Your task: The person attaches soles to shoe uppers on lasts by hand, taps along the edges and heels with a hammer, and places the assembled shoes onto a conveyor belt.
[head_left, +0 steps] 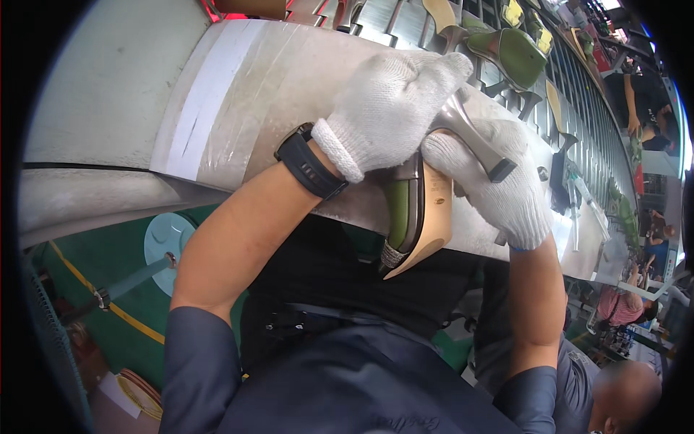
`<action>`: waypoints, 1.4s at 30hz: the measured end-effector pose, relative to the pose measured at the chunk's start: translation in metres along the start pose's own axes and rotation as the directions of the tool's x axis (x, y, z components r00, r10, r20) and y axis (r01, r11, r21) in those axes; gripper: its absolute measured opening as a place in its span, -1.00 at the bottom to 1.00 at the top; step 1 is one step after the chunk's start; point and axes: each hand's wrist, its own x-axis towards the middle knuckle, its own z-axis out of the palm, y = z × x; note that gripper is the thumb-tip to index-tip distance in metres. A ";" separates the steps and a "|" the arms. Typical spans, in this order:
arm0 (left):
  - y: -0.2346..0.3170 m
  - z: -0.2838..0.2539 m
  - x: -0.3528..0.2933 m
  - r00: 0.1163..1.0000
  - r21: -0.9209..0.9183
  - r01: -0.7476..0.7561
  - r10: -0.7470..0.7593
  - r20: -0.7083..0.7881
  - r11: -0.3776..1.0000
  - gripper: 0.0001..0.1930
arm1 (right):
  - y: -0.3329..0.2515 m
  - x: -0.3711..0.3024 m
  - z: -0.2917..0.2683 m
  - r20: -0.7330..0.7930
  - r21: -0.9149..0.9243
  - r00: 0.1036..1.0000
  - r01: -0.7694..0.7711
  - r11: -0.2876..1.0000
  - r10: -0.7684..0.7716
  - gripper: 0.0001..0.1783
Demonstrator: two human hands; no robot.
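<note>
Over the metal bench, both my hands wear white knit gloves and hold one high-heeled shoe [399, 213], green with a dark edge. Its tan sole [434, 206] faces right, and the pointed toe hangs toward my body past the bench edge. A shiny grey heel [477, 137] sticks out between the gloves at the shoe's far end. My left hand [397, 108] is closed around the heel end, its fingers partly hidden. My right hand [499, 177] is closed on the shoe from the right, below the heel, with its thumb near the sole.
A slatted conveyor [578, 108] runs along the far right, carrying another green shoe [517, 58], a loose tan sole [554, 105] and more heels. White-handled tools [578, 195] lie right of my right hand. The bench [260, 94] extends left. A co-worker [578, 383] is at lower right.
</note>
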 end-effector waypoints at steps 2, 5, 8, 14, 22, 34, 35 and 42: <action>0.002 0.000 -0.003 0.999 0.025 0.034 -0.034 -0.005 0.999 -0.66 | 0.003 0.002 0.002 -0.074 -0.156 0.967 0.229 0.961 -0.243 -0.51; -0.001 0.001 -0.003 0.995 0.302 -0.082 0.098 -0.037 0.950 -0.64 | 0.001 0.002 0.001 -0.053 -0.147 0.975 0.206 0.968 -0.215 -0.51; -0.006 -0.003 0.002 0.999 0.133 -0.046 0.048 -0.010 0.990 -0.62 | -0.007 0.003 -0.004 0.036 -0.143 0.991 0.130 0.981 -0.126 -0.51; -0.005 -0.004 0.000 1.000 0.097 0.028 -0.028 0.002 0.995 -0.62 | -0.005 0.002 -0.001 0.024 -0.284 0.944 0.322 0.903 -0.329 -0.49; 0.008 -0.038 0.001 0.963 0.333 -0.146 0.057 0.262 0.932 -0.37 | 0.010 0.008 0.003 -0.092 -0.015 0.976 0.197 0.980 -0.197 -0.37; -0.001 -0.016 -0.137 0.893 0.706 -0.401 0.422 0.158 0.583 -0.26 | 0.041 -0.045 0.006 -0.193 -0.545 0.825 0.361 0.757 -0.532 -0.14; -0.002 -0.017 -0.139 0.944 0.640 -0.283 0.326 0.054 0.714 -0.36 | 0.046 -0.046 0.009 -0.202 -0.559 0.811 0.366 0.744 -0.550 -0.10; 0.019 -0.009 -0.110 0.995 0.586 -0.099 0.097 0.034 0.804 -0.51 | 0.059 -0.040 0.029 -0.260 -0.490 0.757 0.431 0.758 -0.599 -0.07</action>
